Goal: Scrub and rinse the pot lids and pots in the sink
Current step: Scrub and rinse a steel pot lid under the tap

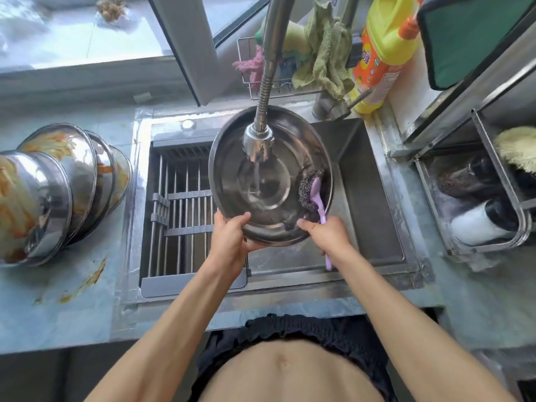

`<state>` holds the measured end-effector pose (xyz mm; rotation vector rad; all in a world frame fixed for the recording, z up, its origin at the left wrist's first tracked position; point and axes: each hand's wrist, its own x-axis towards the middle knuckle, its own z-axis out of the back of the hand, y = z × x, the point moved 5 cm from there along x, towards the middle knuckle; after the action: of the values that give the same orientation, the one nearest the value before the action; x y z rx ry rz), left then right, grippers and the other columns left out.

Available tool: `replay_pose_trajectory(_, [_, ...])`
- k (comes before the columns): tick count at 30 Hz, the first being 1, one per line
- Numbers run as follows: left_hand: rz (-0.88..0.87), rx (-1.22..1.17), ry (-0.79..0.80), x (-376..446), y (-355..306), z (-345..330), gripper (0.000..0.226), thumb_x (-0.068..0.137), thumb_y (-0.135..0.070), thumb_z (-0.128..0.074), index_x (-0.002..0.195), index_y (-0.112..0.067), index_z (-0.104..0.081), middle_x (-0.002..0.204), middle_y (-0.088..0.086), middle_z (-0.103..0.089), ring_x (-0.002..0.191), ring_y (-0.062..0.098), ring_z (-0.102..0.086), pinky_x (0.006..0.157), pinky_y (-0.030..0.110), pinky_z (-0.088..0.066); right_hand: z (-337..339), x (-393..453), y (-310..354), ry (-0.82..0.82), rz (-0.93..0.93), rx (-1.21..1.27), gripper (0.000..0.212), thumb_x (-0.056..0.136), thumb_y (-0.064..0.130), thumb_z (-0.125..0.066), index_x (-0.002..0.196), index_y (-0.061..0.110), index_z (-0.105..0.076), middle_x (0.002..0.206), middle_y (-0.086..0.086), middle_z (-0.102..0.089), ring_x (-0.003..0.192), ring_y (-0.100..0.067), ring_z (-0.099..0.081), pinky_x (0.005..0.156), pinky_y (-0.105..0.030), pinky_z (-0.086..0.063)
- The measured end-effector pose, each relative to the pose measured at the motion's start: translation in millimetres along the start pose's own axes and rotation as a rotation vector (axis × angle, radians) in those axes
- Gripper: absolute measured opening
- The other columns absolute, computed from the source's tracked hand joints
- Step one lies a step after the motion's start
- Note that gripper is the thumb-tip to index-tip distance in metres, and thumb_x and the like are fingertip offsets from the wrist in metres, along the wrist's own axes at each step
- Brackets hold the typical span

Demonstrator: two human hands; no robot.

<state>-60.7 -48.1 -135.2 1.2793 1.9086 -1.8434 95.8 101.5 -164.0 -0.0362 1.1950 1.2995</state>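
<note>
Left hand (230,235) gripped the steel pot (271,175) by its near rim, thumb inside. Right hand (326,235) clamped the purple scrubber handle (320,210), steel-wool head (309,190) just beyond, against the pot's inner wall.

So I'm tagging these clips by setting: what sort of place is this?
Most likely a home kitchen's washing-up corner: a steel sink under a running flexible faucet, soiled steel bowls stacked on the counter, and a detergent bottle beside the window.

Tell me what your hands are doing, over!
Left hand grips round steel pot lid by its rim. Right hand holds purple-handled steel-wool scrubber against lid. Tap water running. Nothing blocking.
</note>
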Motion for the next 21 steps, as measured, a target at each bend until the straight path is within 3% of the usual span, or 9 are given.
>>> replay_pose_trajectory(3, [0.086,0.128,0.083,-5,6,-5,0.042,0.100,-0.003,-0.057,0.137,-0.017,-0.045,0.126,0.013,-0.069,0.106,0.030,-0.073,0.074,0.053,-0.062,5,5,-6,-0.068,-0.058,0.184,0.011,0.082,0.007,-0.066,0.090,0.009,-0.059,0.064,-0.005,-0.055,0.042,-0.017,-0.039,0.042,-0.024,-0.032])
replay_pose_trajectory(8, [0.072,0.528,0.137,13,-49,2,0.030,0.099,-0.026,-0.064,0.122,-0.010,-0.058,0.118,0.013,-0.072,0.101,0.030,-0.074,0.078,0.052,-0.063,32,18,5,-0.137,0.038,0.140,0.015,0.086,0.001,-0.057,0.084,0.016,-0.054,0.076,-0.007,-0.059,0.050,-0.018,-0.046,0.042,-0.026,-0.034])
replay_pose_trajectory(12, [-0.019,0.872,0.214,32,-118,-8,0.023,0.102,-0.025,-0.057,0.117,-0.007,-0.055,0.100,0.015,-0.071,0.094,0.036,-0.075,0.077,0.053,-0.063,57,20,33,-0.124,0.263,-0.052,0.018,0.086,-0.002,-0.053,0.079,0.013,-0.047,0.075,-0.005,-0.053,0.060,-0.020,-0.048,0.048,-0.028,-0.033])
replay_pose_trajectory(17, [-0.015,1.055,0.319,35,-125,-19,0.026,0.100,-0.003,-0.048,0.121,-0.018,-0.053,0.092,0.019,-0.074,0.081,0.037,-0.076,0.066,0.048,-0.064,73,22,68,-0.154,0.385,-0.372,0.019,0.089,0.003,-0.054,0.107,0.006,-0.049,0.098,-0.016,-0.058,0.075,-0.029,-0.055,0.057,-0.031,-0.037])
replay_pose_trajectory(19, [-0.088,1.016,0.317,28,-117,-22,0.028,0.098,-0.001,-0.048,0.118,-0.018,-0.057,0.096,0.020,-0.074,0.081,0.037,-0.076,0.064,0.049,-0.064,75,17,75,-0.186,0.442,-0.546,0.040,0.092,0.016,-0.059,0.127,0.005,-0.043,0.112,-0.018,-0.053,0.090,-0.036,-0.057,0.067,-0.038,-0.042])
replay_pose_trajectory(21, [-0.161,0.944,0.308,19,-110,-27,0.035,0.093,0.007,-0.048,0.110,-0.019,-0.062,0.094,0.016,-0.075,0.078,0.036,-0.076,0.057,0.045,-0.063,70,8,76,-0.164,0.511,-0.683,0.064,0.092,0.015,-0.058,0.147,0.012,-0.027,0.121,-0.016,-0.041,0.094,-0.040,-0.057,0.074,-0.045,-0.047])
